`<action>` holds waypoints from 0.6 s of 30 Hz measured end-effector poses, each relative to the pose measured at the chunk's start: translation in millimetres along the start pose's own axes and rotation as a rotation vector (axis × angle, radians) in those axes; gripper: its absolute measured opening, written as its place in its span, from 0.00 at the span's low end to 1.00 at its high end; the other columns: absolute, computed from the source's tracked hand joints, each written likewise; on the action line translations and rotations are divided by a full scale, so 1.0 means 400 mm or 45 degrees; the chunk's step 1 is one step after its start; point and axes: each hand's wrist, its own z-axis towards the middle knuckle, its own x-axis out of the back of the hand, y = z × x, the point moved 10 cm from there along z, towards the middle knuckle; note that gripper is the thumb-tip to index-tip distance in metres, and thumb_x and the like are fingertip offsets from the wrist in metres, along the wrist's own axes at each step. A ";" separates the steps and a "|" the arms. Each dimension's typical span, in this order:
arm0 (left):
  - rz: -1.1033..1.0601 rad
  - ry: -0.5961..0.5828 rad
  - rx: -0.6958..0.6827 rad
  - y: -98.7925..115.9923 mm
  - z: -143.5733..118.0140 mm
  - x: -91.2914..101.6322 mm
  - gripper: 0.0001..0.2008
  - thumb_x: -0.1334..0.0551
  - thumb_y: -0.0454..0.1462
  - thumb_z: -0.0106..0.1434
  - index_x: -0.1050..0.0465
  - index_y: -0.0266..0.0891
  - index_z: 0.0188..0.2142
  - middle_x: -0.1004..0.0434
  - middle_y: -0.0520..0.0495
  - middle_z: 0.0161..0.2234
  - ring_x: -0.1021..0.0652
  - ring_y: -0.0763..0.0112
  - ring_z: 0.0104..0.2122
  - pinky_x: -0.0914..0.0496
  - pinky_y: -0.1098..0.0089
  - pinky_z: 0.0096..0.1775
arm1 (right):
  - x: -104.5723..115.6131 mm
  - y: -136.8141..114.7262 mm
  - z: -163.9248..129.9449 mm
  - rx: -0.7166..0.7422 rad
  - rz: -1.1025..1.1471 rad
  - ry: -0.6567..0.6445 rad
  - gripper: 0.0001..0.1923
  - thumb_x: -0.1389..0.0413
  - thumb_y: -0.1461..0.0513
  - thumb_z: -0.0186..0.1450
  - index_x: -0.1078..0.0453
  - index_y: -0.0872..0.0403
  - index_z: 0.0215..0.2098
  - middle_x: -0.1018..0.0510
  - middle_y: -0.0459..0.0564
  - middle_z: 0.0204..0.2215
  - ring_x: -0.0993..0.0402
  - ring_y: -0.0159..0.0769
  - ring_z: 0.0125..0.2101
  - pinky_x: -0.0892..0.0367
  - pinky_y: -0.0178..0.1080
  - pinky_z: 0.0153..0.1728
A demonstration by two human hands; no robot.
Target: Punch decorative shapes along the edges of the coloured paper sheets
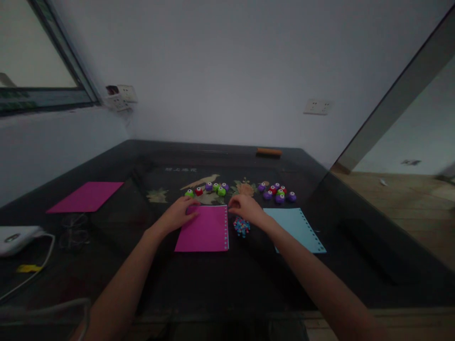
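A pink sheet with a hole-punched right edge (204,232) lies in front of me, a pale edge showing beneath it. My left hand (180,213) rests at its upper left corner, thumb and fingers apart over the paper. At the upper right corner, my right hand (246,208) has its fingers bent and the thumb a little apart, touching or close to the punched edge. Just below my right hand sits a small heap of blue and red bits (241,227), too small to name. A light blue punched sheet (295,229) lies to the right, partly behind my right forearm.
Several small eyed balls in green, red and purple form a left group (209,187) and a right group (279,193) beyond the sheets. Another pink sheet (87,196), a white device with a cable (17,239) and a brown stick (269,152) lie on the dark table (199,284).
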 end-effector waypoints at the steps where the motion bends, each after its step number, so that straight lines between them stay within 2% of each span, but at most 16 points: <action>1: -0.001 -0.010 0.007 -0.001 -0.002 -0.002 0.16 0.42 0.44 0.58 0.27 0.38 0.43 0.28 0.41 0.44 0.28 0.59 0.46 0.35 0.61 0.48 | -0.020 0.000 0.013 -0.014 -0.028 -0.007 0.07 0.40 0.63 0.56 0.28 0.56 0.35 0.24 0.50 0.31 0.29 0.36 0.33 0.40 0.35 0.31; 4: 0.025 -0.052 0.052 -0.007 -0.006 -0.011 0.20 0.38 0.46 0.54 0.29 0.39 0.44 0.29 0.41 0.45 0.28 0.58 0.46 0.35 0.61 0.48 | -0.060 0.007 0.041 -0.032 -0.085 -0.023 0.11 0.38 0.60 0.55 0.29 0.56 0.36 0.25 0.52 0.34 0.29 0.38 0.35 0.40 0.36 0.32; 9: 0.114 -0.107 0.100 -0.019 -0.007 -0.031 0.26 0.34 0.49 0.49 0.31 0.41 0.45 0.32 0.41 0.47 0.30 0.55 0.47 0.35 0.58 0.47 | -0.087 0.015 0.058 -0.026 -0.129 -0.071 0.20 0.35 0.54 0.50 0.31 0.55 0.36 0.28 0.52 0.37 0.30 0.40 0.37 0.39 0.37 0.35; 14: 0.112 -0.097 0.099 -0.024 -0.003 -0.036 0.25 0.34 0.48 0.48 0.32 0.41 0.44 0.31 0.42 0.46 0.31 0.54 0.47 0.37 0.57 0.48 | -0.098 0.013 0.058 -0.021 -0.173 -0.082 0.22 0.35 0.52 0.50 0.33 0.55 0.37 0.29 0.54 0.40 0.32 0.43 0.42 0.38 0.38 0.37; 18: 0.111 -0.109 0.119 -0.025 -0.002 -0.037 0.26 0.33 0.48 0.48 0.32 0.41 0.45 0.31 0.42 0.46 0.31 0.54 0.46 0.37 0.57 0.48 | -0.107 0.025 0.064 -0.058 -0.143 -0.102 0.23 0.35 0.52 0.49 0.34 0.55 0.37 0.30 0.54 0.41 0.32 0.44 0.42 0.38 0.39 0.36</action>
